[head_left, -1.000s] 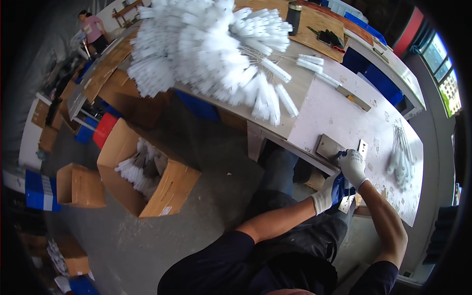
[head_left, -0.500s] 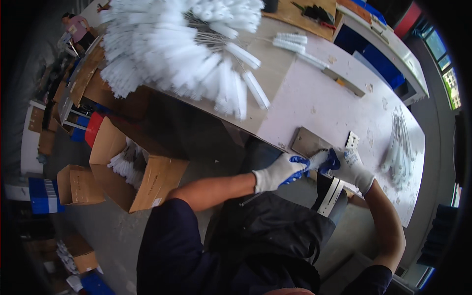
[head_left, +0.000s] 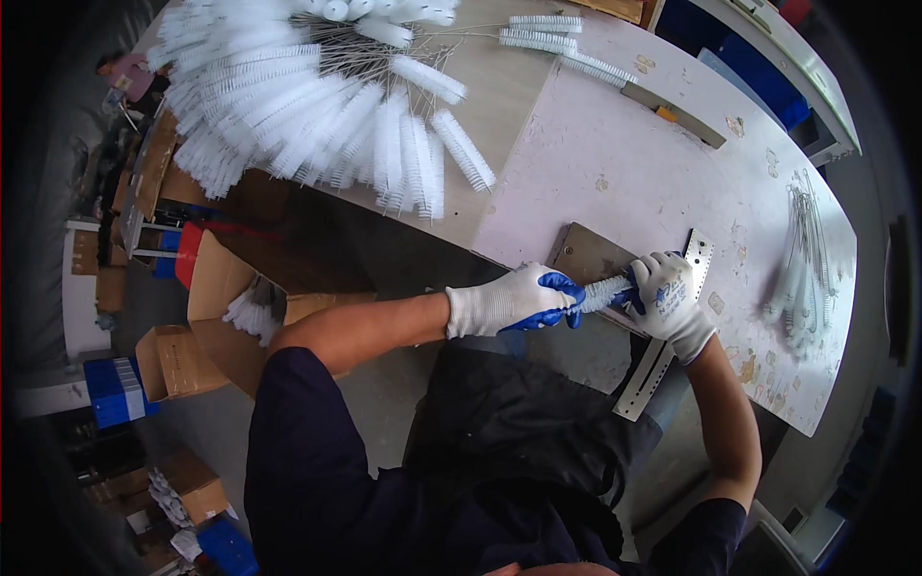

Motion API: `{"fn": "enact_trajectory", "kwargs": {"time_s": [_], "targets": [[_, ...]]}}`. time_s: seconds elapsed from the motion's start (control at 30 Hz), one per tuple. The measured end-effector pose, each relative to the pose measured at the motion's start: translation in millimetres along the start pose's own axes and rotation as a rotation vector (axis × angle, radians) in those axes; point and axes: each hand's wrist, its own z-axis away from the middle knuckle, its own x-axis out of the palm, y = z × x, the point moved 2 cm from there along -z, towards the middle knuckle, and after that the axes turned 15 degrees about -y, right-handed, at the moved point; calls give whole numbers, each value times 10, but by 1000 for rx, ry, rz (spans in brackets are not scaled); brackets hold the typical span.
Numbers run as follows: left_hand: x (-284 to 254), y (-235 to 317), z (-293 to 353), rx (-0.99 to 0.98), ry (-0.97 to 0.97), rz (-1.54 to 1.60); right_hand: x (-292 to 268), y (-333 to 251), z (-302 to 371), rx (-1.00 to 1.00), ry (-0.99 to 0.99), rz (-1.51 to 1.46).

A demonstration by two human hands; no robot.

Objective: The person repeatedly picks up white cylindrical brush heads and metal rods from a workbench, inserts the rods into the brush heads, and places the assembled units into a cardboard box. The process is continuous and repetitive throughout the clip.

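A white bristle brush (head_left: 605,292) lies between my gloved hands, over the near edge of the table. My left hand (head_left: 538,300), in a white glove with blue coating, is closed round one end of it. On the other side, my right hand (head_left: 668,300) has its fingers wrapped over the opposite end, their tips partly hidden. Just behind the brush is a flat grey metal plate (head_left: 588,252). Under my right hand runs a perforated metal strip (head_left: 642,382), jutting out past the table edge at its near end.
A large heap of white brushes (head_left: 317,125) with wire stems covers the table's left side. More wire-stemmed brushes (head_left: 802,274) lie at the right, and a metal bar (head_left: 677,117) at the back. Left of the table stands an open cardboard box (head_left: 216,288) with brushes inside.
The view has shifted, so the table sits a little higher in it. My hands have drawn slightly apart, and more of the brush's bristles show between them.
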Motion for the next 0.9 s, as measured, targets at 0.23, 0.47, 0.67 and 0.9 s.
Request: {"fn": "enact_trajectory", "kwargs": {"time_s": [0.23,0.47,0.67,0.9], "targets": [[-223,662,415,155,436,-1556,89,-40,27,111,-3,-121],[-1140,473,924,-1,649,-1722,17,-155,31,178,10,-79],[-1043,363,977,93,631,-1841,15,-176,46,206,-13,-104],[-592,130,1332,142,746,-1968,16,-200,54,223,-18,-88]]}}
